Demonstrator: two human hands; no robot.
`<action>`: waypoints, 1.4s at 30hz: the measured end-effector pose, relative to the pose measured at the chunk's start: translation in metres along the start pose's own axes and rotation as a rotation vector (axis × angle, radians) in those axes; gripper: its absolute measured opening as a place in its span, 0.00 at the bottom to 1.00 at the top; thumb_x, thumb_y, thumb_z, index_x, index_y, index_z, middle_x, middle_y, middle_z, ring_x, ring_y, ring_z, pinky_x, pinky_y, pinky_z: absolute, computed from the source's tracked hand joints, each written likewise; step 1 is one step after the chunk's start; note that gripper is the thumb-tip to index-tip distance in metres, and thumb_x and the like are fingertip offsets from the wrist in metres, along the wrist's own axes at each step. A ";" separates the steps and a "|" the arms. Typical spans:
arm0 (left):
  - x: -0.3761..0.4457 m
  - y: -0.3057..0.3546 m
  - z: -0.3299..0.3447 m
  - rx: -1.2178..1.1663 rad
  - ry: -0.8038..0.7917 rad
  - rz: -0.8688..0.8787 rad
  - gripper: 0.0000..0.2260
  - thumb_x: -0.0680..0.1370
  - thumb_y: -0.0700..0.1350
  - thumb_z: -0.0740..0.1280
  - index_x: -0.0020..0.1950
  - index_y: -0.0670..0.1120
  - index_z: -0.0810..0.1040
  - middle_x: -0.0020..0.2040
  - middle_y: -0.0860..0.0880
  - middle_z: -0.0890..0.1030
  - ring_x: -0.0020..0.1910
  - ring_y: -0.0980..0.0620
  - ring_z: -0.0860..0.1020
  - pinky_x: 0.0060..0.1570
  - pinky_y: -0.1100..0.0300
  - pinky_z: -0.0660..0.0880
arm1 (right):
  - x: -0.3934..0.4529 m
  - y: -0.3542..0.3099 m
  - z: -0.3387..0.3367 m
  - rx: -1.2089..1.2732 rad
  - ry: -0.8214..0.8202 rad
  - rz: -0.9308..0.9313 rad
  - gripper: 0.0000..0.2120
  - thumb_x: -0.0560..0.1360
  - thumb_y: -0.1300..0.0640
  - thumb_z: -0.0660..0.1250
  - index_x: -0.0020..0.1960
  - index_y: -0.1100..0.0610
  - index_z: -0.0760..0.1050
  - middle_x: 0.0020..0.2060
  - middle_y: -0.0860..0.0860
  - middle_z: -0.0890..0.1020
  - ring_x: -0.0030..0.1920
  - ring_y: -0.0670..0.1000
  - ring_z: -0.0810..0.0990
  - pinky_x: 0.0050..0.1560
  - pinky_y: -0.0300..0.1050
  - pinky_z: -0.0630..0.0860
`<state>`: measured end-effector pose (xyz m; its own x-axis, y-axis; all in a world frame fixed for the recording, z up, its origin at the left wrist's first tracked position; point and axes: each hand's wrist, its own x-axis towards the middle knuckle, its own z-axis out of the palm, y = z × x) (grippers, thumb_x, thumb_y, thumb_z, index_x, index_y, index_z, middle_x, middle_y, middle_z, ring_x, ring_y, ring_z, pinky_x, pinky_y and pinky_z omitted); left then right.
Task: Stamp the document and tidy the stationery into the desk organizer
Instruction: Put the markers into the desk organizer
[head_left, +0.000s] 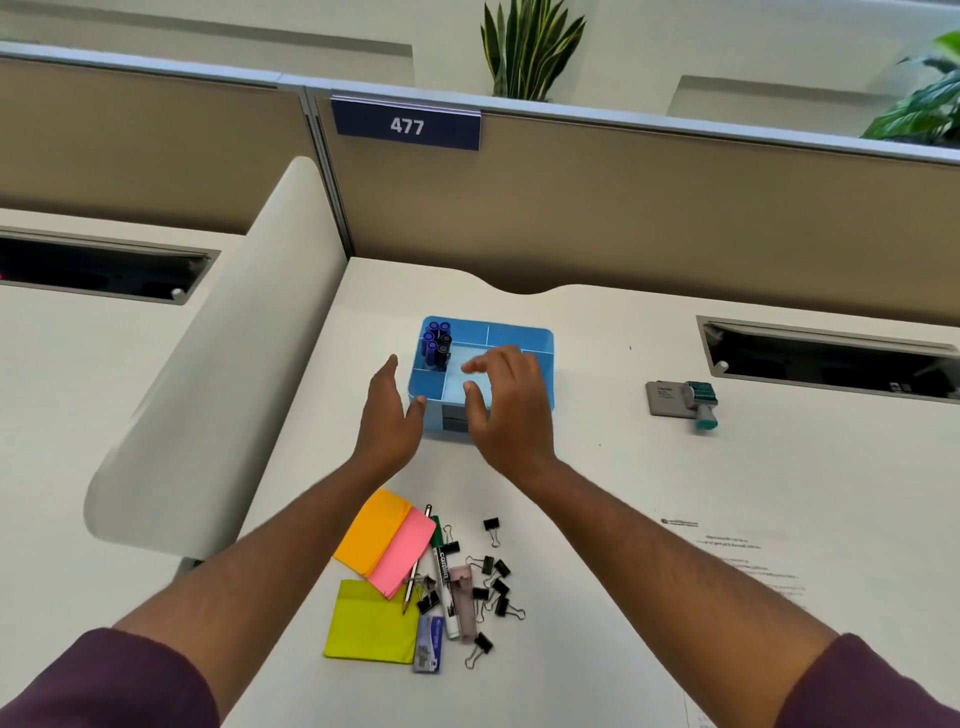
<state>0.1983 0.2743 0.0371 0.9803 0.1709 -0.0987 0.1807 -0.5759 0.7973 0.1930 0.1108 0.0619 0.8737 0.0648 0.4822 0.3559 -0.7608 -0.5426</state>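
Note:
A blue desk organizer (519, 332) stands mid-desk with several blue markers (437, 344) upright in its back-left compartment. My left hand (388, 415) is open at the organizer's left front corner. My right hand (506, 405) hovers open over its front compartments, holding nothing. Nearer me lie orange (371, 527), pink (402, 551) and yellow-green sticky notes (371, 629), a green-capped marker (444, 577), a thin pen (413, 582), a staple box (429, 644), a translucent stapler-like item (462, 597) and several black binder clips (496, 577). The stamp (702, 408) rests against its ink pad (667, 399) at right. The printed document (737, 566) lies front right.
A beige partition (623, 208) labelled 477 closes the desk's back. A curved white divider (218, 389) bounds the left side. A cable slot (831, 358) opens at back right. Plants (530, 47) stand behind the partition.

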 end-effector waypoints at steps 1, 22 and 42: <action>-0.008 -0.004 -0.001 0.012 0.017 0.014 0.30 0.81 0.44 0.65 0.80 0.45 0.56 0.79 0.46 0.60 0.77 0.48 0.60 0.71 0.58 0.60 | -0.012 -0.002 -0.002 0.036 -0.035 0.010 0.05 0.77 0.58 0.68 0.53 0.54 0.77 0.48 0.49 0.79 0.50 0.49 0.76 0.48 0.42 0.74; -0.050 -0.005 -0.011 0.069 -0.087 -0.017 0.28 0.81 0.43 0.65 0.79 0.47 0.58 0.79 0.48 0.60 0.76 0.48 0.62 0.73 0.55 0.62 | -0.120 -0.028 0.015 -0.102 -0.716 0.352 0.24 0.74 0.50 0.72 0.66 0.56 0.72 0.57 0.58 0.82 0.55 0.58 0.81 0.49 0.49 0.77; -0.010 0.012 -0.004 0.000 -0.037 -0.063 0.28 0.81 0.42 0.66 0.79 0.49 0.59 0.79 0.48 0.61 0.76 0.47 0.63 0.71 0.51 0.66 | -0.103 -0.012 0.027 -0.159 -0.734 0.294 0.19 0.75 0.46 0.71 0.58 0.58 0.76 0.51 0.57 0.82 0.49 0.56 0.80 0.47 0.50 0.78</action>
<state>0.1907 0.2690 0.0501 0.9691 0.1777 -0.1709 0.2426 -0.5646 0.7889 0.1074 0.1308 -0.0004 0.9389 0.2137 -0.2700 0.0747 -0.8918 -0.4462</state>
